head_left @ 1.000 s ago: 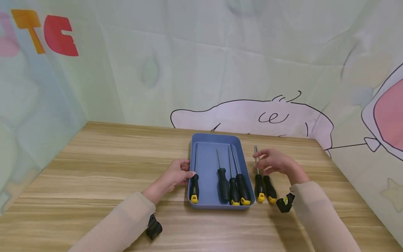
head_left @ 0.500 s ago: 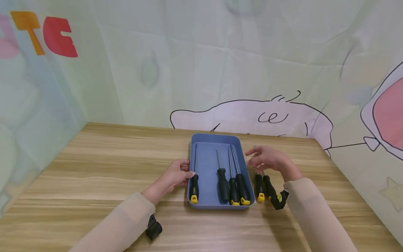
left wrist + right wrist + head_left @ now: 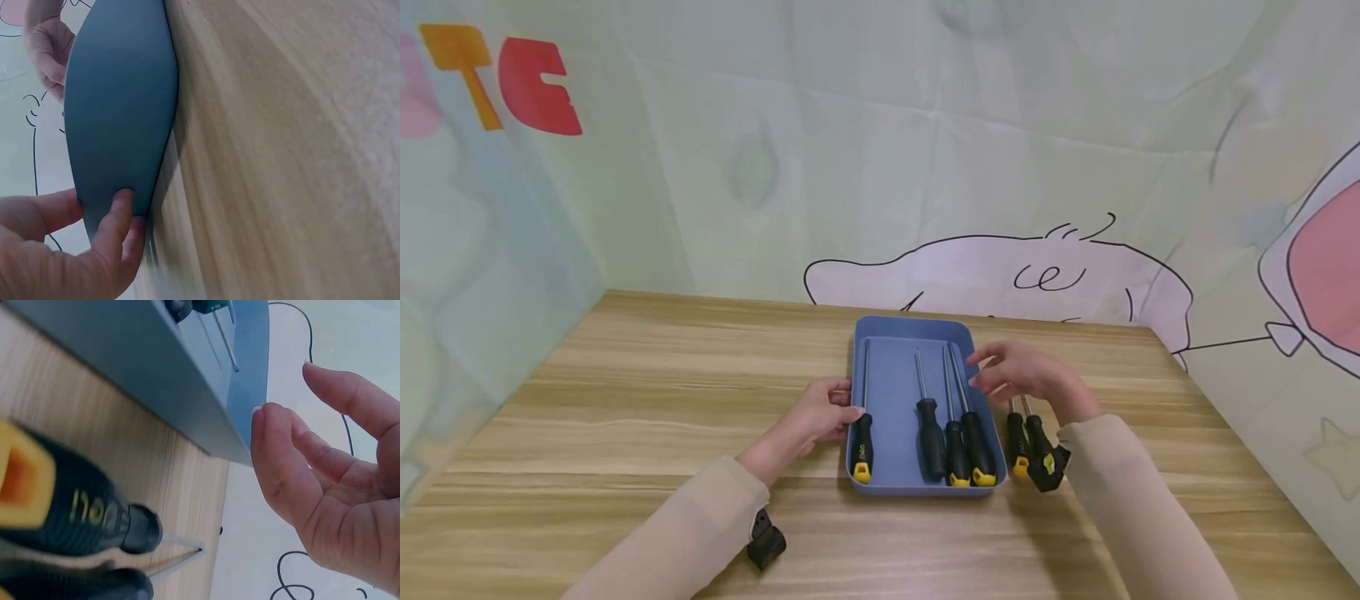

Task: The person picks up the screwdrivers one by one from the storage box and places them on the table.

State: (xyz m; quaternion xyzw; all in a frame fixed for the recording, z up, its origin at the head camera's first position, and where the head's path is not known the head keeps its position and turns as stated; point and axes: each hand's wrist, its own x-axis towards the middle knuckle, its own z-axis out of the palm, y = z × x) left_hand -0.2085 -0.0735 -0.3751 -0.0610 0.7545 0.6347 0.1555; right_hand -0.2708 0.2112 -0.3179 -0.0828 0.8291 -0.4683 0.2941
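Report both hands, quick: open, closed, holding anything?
Left hand: closed, gripping the tray by its left wall.
Right hand: open, fingers loosely bent, holding nothing, near the tray's right rim.

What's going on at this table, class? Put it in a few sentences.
A person's left hand grips the side of a blue tray, thumb over the rim. The right hand, holding nothing, hovers near the opposite rim with its fingers loosely bent. Four screwdrivers lie in the tray; two other screwdrivers lie beside it on the table.
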